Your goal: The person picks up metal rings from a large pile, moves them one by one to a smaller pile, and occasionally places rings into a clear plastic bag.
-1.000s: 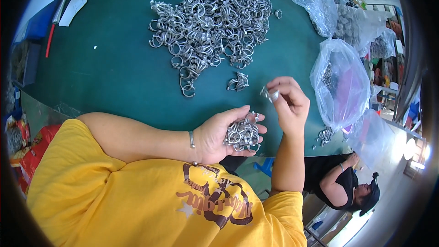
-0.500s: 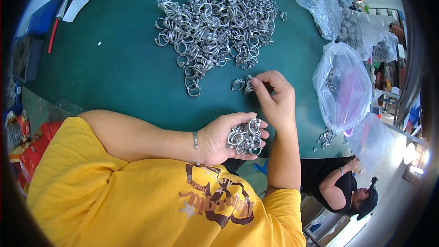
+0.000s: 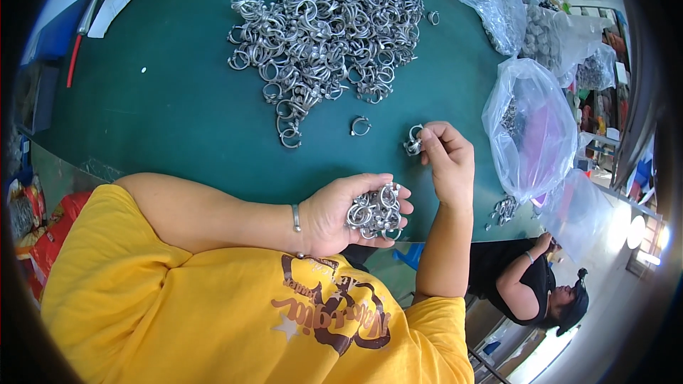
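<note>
My left hand [image 3: 331, 217] is palm up and cupped around a heap of silver metal rings [image 3: 375, 213]. The fingertips show beyond the heap. To the right and a little farther off, my right hand [image 3: 449, 163] pinches a few open silver rings [image 3: 413, 145] between thumb and fingers, just over the table. One loose ring [image 3: 353, 128] lies to the left of this pinch. Beyond both hands spreads a large pile of the same kind of silver rings [image 3: 334, 35], tangled together. Each ring seems to have a gap with small round ends.
The green table [image 3: 163, 121] carries clear plastic bags [image 3: 530, 128] along its right side. A small cluster of metal pieces [image 3: 505, 210] lies at the right edge. A red-handled tool [image 3: 74, 60] and white paper [image 3: 111, 10] are at far left. Another person [image 3: 526, 288] sits at lower right.
My right hand has moved right, away from the loose ring, with rings in its pinch. My left hand still cups its heap. The whole view has shifted slightly.
</note>
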